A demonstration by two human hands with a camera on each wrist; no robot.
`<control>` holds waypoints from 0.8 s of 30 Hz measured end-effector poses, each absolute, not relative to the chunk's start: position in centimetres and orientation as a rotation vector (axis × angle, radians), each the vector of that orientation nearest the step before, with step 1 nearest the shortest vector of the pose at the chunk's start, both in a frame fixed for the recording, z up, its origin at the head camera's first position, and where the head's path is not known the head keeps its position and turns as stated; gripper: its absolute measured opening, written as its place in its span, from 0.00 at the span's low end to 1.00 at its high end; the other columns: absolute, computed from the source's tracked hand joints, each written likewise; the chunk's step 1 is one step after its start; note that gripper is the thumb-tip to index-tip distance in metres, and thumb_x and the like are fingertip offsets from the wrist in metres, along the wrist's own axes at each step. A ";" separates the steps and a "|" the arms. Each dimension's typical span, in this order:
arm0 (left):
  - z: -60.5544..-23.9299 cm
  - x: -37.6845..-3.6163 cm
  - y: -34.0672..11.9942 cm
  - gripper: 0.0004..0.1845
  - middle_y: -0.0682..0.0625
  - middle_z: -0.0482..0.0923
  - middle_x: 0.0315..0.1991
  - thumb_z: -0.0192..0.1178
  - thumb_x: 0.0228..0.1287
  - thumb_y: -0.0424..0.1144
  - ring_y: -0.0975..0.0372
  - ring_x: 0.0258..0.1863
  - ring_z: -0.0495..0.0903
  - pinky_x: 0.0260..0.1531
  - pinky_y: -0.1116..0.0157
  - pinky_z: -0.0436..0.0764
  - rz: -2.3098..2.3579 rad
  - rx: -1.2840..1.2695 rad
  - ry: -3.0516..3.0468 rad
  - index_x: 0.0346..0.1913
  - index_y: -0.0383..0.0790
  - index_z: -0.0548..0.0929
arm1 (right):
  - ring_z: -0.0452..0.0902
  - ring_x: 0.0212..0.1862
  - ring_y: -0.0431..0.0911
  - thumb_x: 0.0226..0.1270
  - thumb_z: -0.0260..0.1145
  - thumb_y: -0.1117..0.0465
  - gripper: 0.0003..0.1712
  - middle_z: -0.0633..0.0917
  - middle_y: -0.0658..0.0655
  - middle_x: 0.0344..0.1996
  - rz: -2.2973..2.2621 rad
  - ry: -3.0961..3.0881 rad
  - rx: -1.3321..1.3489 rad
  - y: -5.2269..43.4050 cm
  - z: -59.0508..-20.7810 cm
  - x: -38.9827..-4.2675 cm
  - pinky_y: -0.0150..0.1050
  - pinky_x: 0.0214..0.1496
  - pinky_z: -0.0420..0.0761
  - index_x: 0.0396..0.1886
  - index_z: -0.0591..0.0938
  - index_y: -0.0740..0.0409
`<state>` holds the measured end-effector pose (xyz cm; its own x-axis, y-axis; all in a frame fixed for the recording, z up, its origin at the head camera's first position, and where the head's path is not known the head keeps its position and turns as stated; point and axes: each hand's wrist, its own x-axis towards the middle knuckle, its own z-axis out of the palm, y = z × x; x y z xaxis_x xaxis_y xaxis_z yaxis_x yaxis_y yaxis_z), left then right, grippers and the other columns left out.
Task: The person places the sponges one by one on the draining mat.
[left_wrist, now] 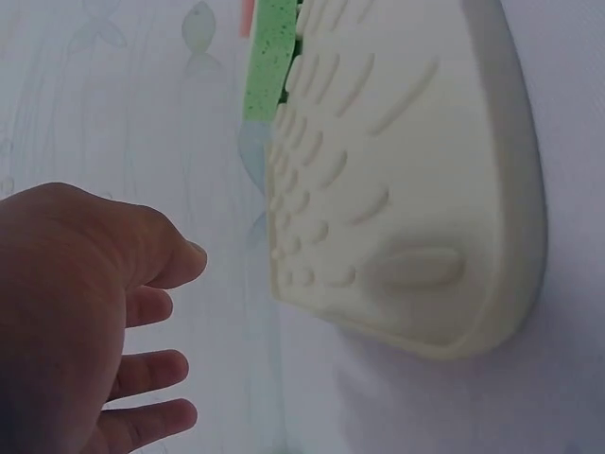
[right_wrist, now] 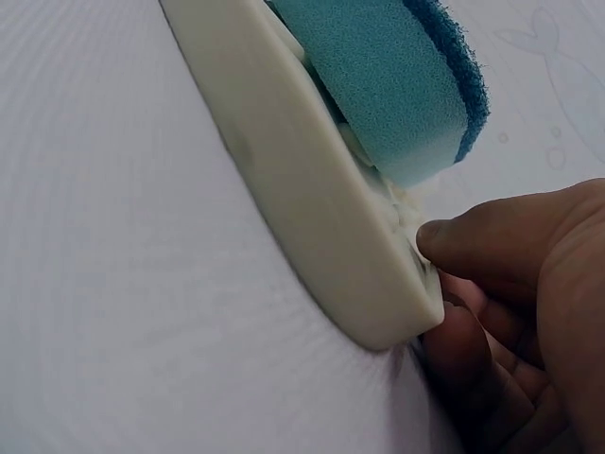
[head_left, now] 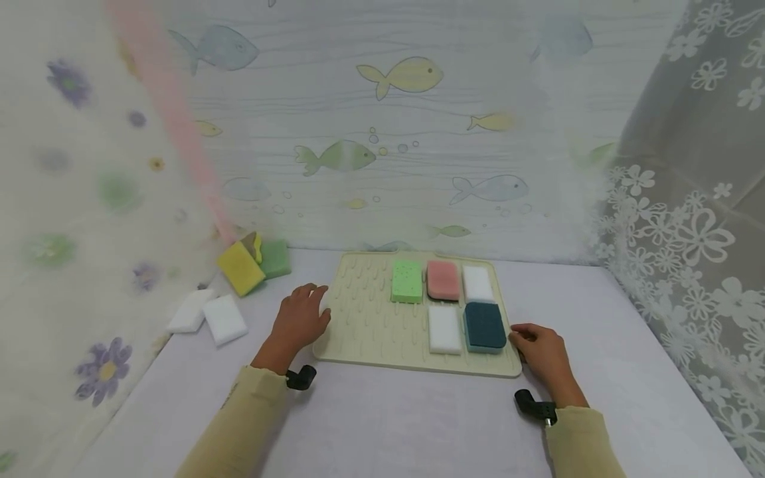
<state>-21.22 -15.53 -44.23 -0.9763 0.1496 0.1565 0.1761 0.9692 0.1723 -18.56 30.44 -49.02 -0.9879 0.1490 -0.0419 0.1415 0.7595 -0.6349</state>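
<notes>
A cream draining mat (head_left: 370, 332) with raised ridges lies on the table. Five sponges sit on its middle and right: a green one (head_left: 407, 280), a pink one (head_left: 443, 280), a dark blue one (head_left: 485, 326) and white ones at the back (head_left: 477, 284) and front (head_left: 445, 329). My right hand (head_left: 540, 348) pinches the mat's right edge near the front corner, thumb over the rim and fingers against the outer side. Beside the mat's left edge, my left hand (head_left: 299, 318) is held with fingers spread, nothing in it. The left wrist view shows its thumb and fingertips apart from the mat.
Left of the mat lie a yellow sponge (head_left: 240, 269), a green scouring sponge (head_left: 275, 259) and two white sponges, one nearer (head_left: 225, 320) and one farther left (head_left: 191, 311). Fish-patterned cloth (head_left: 412, 159) hangs behind the table; lace curtain (head_left: 699, 245) hangs at right.
</notes>
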 end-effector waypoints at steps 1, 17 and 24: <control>-44.3 -21.1 -15.8 0.27 0.37 0.68 0.65 0.54 0.69 0.44 0.44 0.66 0.66 0.58 0.42 0.70 -0.275 -0.236 -2.981 0.67 0.37 0.69 | 0.79 0.44 0.51 0.69 0.60 0.52 0.24 0.85 0.63 0.45 1.059 -2.936 -0.245 30.4 -49.0 -18.5 0.41 0.40 0.76 0.57 0.80 0.63; -44.5 -19.6 -20.0 0.28 0.34 0.67 0.64 0.53 0.68 0.43 0.39 0.65 0.65 0.58 0.38 0.68 -0.240 -0.071 -3.037 0.67 0.35 0.68 | 0.80 0.44 0.50 0.69 0.61 0.52 0.24 0.86 0.63 0.44 1.056 -2.926 -0.229 30.6 -49.6 -18.8 0.39 0.38 0.77 0.57 0.80 0.63; -44.7 -19.2 -22.4 0.28 0.31 0.65 0.64 0.52 0.67 0.44 0.36 0.64 0.62 0.54 0.36 0.67 -0.197 0.024 -3.073 0.67 0.33 0.66 | 0.80 0.43 0.50 0.69 0.61 0.52 0.23 0.86 0.63 0.44 1.065 -2.926 -0.230 30.6 -49.5 -18.7 0.36 0.37 0.76 0.57 0.80 0.63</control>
<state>-19.22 -22.41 -44.67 -0.9979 -0.0197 0.0615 -0.0117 0.9917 0.1278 -18.74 30.57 -49.47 -0.9890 0.1444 -0.0320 0.1311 0.7564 -0.6408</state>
